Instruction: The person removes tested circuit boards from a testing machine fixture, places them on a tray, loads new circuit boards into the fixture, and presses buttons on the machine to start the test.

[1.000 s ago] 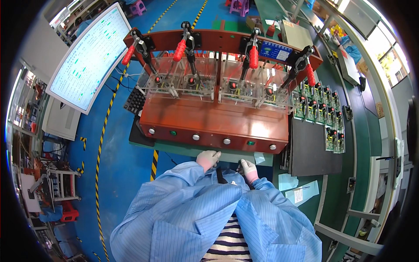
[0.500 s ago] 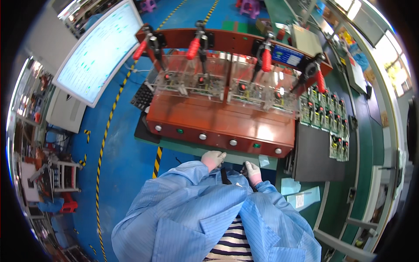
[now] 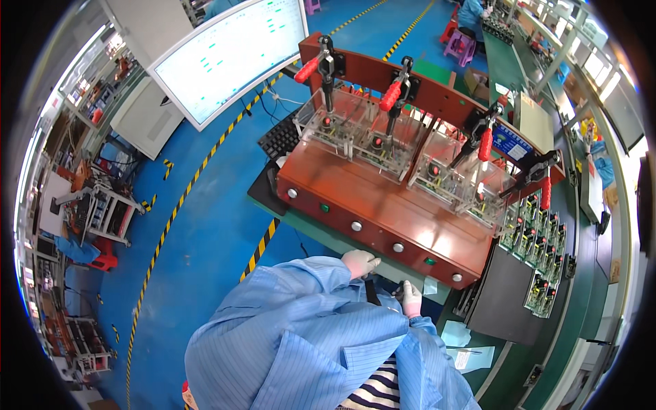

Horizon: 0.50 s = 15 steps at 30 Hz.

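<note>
A worker in a blue coat over a striped shirt faced a green bench, gloved hands apart from each other near its front edge. The left hand had its fingers bent; the right hand was closer to the body, beside a dark patch too small to make out. Whether either gripped anything could not be told.

To the right of the right hand lay pale blue sheets. Directly beyond both hands stood a red-brown fixture, its front panel fitted with four silver buttons and two green switches. Higher up, farther from the hands, clear plastic covers sat below four toggle clamps with red handles.

Beyond the right hand, beside the fixture, was a black mat, with green circuit boards in rows past it. Beyond the left hand and off to its left were a dark keyboard and, farther out, a bright monitor. Farthest from the hands, past yellow-and-black floor tape, were a purple stool and another person in blue.
</note>
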Each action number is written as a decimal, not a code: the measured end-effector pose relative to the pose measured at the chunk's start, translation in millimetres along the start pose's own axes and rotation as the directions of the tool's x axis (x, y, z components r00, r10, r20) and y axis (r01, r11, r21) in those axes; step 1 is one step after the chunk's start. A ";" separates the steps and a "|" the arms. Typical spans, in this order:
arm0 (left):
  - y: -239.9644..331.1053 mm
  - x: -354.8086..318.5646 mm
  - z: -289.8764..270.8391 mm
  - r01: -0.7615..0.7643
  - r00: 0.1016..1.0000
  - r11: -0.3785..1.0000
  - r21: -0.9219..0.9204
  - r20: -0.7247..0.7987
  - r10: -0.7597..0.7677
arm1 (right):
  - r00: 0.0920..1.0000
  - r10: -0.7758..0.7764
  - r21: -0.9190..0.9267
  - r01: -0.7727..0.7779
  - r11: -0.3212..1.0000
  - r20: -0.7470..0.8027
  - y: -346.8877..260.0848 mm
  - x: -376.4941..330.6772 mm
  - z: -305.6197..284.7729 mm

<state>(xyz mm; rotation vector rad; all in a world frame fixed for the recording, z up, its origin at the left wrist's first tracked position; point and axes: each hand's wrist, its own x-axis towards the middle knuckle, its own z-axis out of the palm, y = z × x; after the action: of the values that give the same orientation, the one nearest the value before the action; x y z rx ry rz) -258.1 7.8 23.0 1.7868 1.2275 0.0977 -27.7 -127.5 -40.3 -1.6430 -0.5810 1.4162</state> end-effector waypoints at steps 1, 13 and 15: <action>0.7 -0.2 -0.4 0.005 1.000 1.000 0.001 0.008 -0.005 | 1.000 0.008 -0.007 -0.008 1.000 -0.008 0.2 0.4 -0.4; 4.0 -1.6 -3.1 0.021 1.000 1.000 0.000 0.014 -0.021 | 1.000 -0.012 0.023 0.012 1.000 -0.002 7.0 5.0 -1.6; 4.2 -1.4 -3.3 0.027 0.999 1.000 0.002 0.021 -0.027 | 1.000 -0.011 0.031 0.011 0.999 -0.001 8.4 5.6 -1.6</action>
<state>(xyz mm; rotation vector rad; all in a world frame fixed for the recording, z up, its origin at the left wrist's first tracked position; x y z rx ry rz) -257.6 8.5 28.4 1.7676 1.2366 0.0621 -26.4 -127.8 -50.4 -1.6136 -0.5641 1.4097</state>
